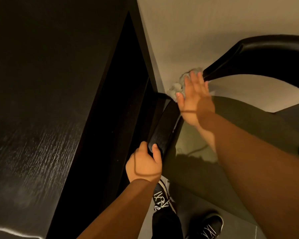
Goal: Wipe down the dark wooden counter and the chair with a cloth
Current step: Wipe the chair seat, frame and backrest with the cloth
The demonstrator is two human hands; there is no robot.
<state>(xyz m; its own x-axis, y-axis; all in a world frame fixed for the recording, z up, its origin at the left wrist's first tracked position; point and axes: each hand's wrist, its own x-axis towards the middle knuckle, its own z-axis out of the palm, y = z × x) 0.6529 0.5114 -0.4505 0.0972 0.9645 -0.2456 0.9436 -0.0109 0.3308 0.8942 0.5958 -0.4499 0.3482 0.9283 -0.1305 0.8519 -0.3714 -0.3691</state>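
Seen from above at the chair (248,56) beside the dark wooden counter (33,83). Presses a crumpled grey cloth (177,87) against the curved black back rail (164,128) with the right hand (193,100), fingers straight and close together over the cloth. Holds the cloth at the rail's bend, near the counter's edge. Grips the lower stretch of the same rail with the left hand (143,163), thumb and fingers curled round it. Stands in black shoes (160,199) with white laces on the grey floor (235,228), just beside the olive seat (240,131).
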